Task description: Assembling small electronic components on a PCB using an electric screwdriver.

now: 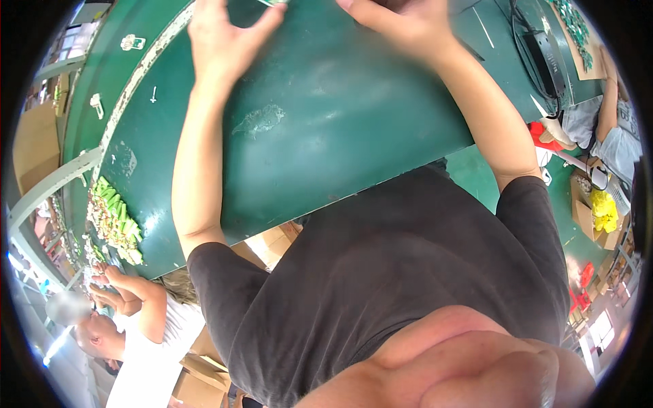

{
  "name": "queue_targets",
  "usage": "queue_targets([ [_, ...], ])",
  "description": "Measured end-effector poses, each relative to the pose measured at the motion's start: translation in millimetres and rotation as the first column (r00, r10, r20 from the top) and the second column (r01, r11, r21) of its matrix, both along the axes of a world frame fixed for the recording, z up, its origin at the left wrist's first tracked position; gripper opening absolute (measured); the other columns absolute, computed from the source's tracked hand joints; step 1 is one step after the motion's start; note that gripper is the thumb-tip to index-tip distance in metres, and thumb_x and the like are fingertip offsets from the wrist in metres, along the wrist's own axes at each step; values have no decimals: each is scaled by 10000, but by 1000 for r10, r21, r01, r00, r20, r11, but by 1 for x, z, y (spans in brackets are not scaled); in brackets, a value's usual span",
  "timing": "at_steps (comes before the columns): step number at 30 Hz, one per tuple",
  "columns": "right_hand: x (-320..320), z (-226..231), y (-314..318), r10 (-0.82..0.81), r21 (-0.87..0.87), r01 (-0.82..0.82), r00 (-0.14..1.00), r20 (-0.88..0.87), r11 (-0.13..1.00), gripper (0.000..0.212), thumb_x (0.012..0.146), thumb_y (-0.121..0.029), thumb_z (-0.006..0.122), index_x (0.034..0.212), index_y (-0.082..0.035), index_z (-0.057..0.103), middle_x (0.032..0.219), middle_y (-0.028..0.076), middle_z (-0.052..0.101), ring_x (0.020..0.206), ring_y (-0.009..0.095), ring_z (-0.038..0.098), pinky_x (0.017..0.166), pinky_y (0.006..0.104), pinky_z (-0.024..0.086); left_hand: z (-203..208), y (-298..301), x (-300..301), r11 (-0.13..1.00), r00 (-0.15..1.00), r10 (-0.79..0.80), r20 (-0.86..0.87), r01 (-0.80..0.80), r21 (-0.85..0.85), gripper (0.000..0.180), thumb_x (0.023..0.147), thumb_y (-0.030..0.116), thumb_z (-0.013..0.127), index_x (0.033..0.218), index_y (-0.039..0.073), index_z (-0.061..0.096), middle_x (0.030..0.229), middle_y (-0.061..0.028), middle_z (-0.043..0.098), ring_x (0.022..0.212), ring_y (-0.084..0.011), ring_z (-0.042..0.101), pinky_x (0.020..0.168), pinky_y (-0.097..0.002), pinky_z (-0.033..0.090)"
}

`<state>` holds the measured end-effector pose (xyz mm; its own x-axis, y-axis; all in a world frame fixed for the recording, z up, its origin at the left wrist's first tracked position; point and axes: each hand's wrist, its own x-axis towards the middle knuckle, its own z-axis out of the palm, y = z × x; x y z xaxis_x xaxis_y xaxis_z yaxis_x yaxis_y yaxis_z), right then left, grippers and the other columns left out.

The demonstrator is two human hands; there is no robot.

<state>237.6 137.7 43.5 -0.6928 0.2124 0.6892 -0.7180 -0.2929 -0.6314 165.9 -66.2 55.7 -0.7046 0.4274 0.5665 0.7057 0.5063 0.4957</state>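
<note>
Both my hands are at the top edge of the head view, above the green tabletop point(326, 136), and their fingers are largely cut off. The thumb of my left hand point(228, 34) reaches to the right, its tip on a small green and white piece point(271, 2) that shows only in part. My right hand point(411, 24) curls around something dark point(391, 3), mostly hidden by the hand and the frame edge; I cannot make out its kind.
A black power adapter point(541, 61) with cables lies at the right. Bright green parts point(119, 217) are heaped at the left table edge, near a co-worker in white point(153, 326). Small white parts point(132, 42) sit beyond a raised rail point(126, 98). Another person point(619, 132) is at far right.
</note>
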Motion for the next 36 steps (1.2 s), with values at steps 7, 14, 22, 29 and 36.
queue_targets([
  [7, 1, 1, 27, 95, 282, -108, 994, 58, 953, 433, 841, 71, 704, 1234, 4, 536, 836, 23, 627, 714, 98, 604, 665, 286, 500, -14, -44, -93, 977, 980, 167, -111, -179, -115, 387, 809, 115, 773, 1148, 20, 612, 1216, -191, 647, 1165, -344, 627, 1064, -441, 464],
  [14, 4, -2, 10, -26, 275, -7, 993, 117, 961, 305, 856, 57, 712, 1121, 5, 572, 777, -10, 586, 667, 83, 569, 635, 265, 474, -46, -55, -179, 885, 803, 305, -512, -438, -159, 335, 806, 136, 749, 1116, 65, 645, 1250, -227, 604, 1225, -395, 555, 1062, -518, 433],
  [22, 5, 7, 13, -112, 262, 67, 981, 160, 963, 163, 880, 9, 737, 899, -54, 588, 747, -21, 572, 653, 79, 554, 606, 270, 440, -32, 18, -180, 984, 984, 144, -106, -154, -86, 244, 800, 97, 797, 1011, 44, 687, 867, -152, 706, 795, -311, 691, 756, -409, 554],
  [29, 10, 23, 23, -6, 60, -15, 945, 327, 998, 429, 910, 79, 664, 1268, -22, 450, 733, 12, 593, 531, 100, 543, 491, 257, 440, -23, 31, -143, 980, 989, 134, -66, -142, -136, 166, 839, 108, 782, 944, 26, 683, 797, -163, 699, 735, -290, 702, 704, -400, 548],
  [36, 3, 84, 84, -228, 95, 256, 945, -236, 962, 454, 953, 3, 574, 1366, -29, 386, 633, 31, 476, 470, 135, 476, 467, 290, 440, 6, 37, -1, 949, 964, -216, 157, 245, -200, 194, 821, 141, 821, 948, 67, 696, 952, -66, 699, 808, -217, 678, 703, -338, 548],
])
